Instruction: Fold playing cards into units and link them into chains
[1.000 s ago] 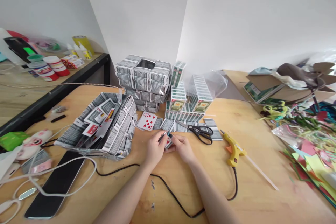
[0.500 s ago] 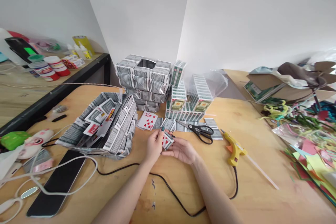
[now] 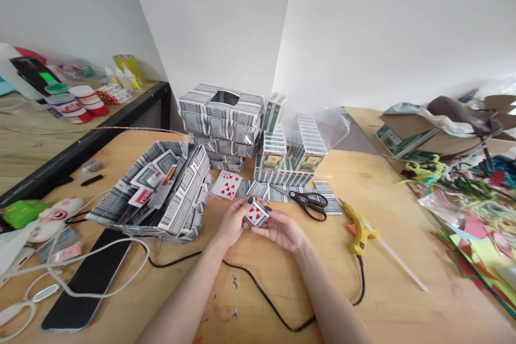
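Note:
A folded playing card (image 3: 257, 214) with red hearts on its face is held between both hands at the middle of the table. My left hand (image 3: 233, 221) grips its left side, thumb on top. My right hand (image 3: 284, 230) holds the right edge with its fingertips, the other fingers curled below. Just beyond my hands lie a few loose playing cards (image 3: 226, 185), hearts up, and some face-down cards (image 3: 259, 190). Black-handled scissors (image 3: 309, 203) rest to the right of them, partly on the cards.
A card-woven basket (image 3: 183, 193) with loose cards stands at left, near a phone (image 3: 86, 285) and white cable. Woven card boxes (image 3: 221, 118) and card packs (image 3: 308, 150) are stacked behind. A yellow glue gun (image 3: 362, 228) lies right, its black cord crossing below my forearms.
My left hand has shifted slightly left, and its thumb has slid back, so more of the card's face shows. The card has tilted flatter between my hands.

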`<move>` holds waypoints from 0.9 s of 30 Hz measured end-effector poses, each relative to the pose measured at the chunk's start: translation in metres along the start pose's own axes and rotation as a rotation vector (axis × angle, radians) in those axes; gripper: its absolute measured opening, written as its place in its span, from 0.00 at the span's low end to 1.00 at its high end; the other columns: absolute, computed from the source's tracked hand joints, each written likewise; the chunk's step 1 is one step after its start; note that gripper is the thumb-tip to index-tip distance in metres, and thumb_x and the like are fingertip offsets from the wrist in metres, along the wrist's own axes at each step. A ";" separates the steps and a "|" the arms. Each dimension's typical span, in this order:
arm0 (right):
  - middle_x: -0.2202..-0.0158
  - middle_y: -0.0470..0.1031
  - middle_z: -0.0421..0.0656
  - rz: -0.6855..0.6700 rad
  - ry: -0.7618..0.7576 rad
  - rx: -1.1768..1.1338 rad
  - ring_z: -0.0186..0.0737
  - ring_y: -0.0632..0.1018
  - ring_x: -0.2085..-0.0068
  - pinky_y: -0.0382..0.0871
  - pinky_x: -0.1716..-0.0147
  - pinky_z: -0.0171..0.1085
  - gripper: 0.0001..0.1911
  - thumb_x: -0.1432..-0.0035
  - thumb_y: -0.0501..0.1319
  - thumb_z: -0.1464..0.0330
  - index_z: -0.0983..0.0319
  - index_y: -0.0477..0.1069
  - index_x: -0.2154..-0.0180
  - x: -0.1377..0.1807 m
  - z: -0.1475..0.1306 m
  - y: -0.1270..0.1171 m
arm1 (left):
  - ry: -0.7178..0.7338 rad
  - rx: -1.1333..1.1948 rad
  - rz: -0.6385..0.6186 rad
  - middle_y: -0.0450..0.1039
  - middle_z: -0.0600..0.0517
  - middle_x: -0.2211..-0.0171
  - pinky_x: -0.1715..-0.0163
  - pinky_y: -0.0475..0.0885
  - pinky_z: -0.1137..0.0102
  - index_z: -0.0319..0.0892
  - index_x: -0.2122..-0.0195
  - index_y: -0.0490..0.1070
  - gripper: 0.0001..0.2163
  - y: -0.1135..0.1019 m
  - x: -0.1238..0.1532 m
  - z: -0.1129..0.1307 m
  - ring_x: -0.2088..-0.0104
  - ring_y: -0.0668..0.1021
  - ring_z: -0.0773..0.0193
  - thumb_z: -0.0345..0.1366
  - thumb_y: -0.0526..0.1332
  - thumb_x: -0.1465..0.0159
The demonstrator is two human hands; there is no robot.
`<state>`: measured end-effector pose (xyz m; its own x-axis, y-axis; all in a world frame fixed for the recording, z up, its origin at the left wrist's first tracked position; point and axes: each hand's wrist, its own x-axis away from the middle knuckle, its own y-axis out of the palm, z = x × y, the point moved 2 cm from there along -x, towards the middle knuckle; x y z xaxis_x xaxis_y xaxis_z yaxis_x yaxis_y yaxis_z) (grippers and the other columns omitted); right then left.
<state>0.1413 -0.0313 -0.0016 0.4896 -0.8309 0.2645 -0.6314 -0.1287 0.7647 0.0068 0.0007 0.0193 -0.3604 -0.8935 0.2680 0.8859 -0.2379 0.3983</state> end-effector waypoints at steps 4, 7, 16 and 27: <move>0.62 0.77 0.49 -0.029 -0.035 0.023 0.45 0.76 0.57 0.63 0.49 0.49 0.13 0.52 0.65 0.68 0.69 0.73 0.63 0.002 0.000 0.002 | 0.000 0.040 -0.028 0.76 0.47 0.68 0.84 0.62 0.78 0.38 0.60 0.72 0.16 0.001 -0.001 -0.005 0.79 0.73 0.69 0.43 0.60 0.45; 0.61 0.76 0.47 -0.037 -0.060 0.037 0.44 0.76 0.58 0.64 0.50 0.48 0.12 0.54 0.67 0.69 0.69 0.74 0.65 0.002 -0.001 0.003 | 0.004 0.034 -0.023 0.76 0.49 0.69 0.81 0.64 0.77 0.39 0.61 0.72 0.14 0.001 -0.001 -0.007 0.77 0.75 0.67 0.43 0.60 0.45; 0.61 0.76 0.47 -0.004 -0.127 0.132 0.43 0.76 0.58 0.62 0.48 0.48 0.11 0.53 0.67 0.69 0.67 0.76 0.66 -0.002 0.002 0.006 | 0.142 -0.099 0.033 0.76 0.49 0.70 0.75 0.68 0.74 0.39 0.64 0.73 0.14 -0.003 -0.002 -0.010 0.69 0.77 0.62 0.43 0.59 0.44; 0.66 0.76 0.48 0.085 -0.195 0.213 0.43 0.76 0.60 0.69 0.55 0.46 0.15 0.50 0.63 0.61 0.68 0.74 0.65 -0.007 0.006 0.014 | 0.232 -0.263 0.174 0.77 0.47 0.69 0.62 0.71 0.68 0.39 0.62 0.72 0.13 -0.006 -0.004 -0.016 0.65 0.77 0.60 0.42 0.57 0.43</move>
<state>0.1251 -0.0302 0.0038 0.3183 -0.9290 0.1888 -0.7874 -0.1482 0.5984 0.0082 -0.0002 0.0018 -0.1495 -0.9843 0.0938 0.9834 -0.1382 0.1175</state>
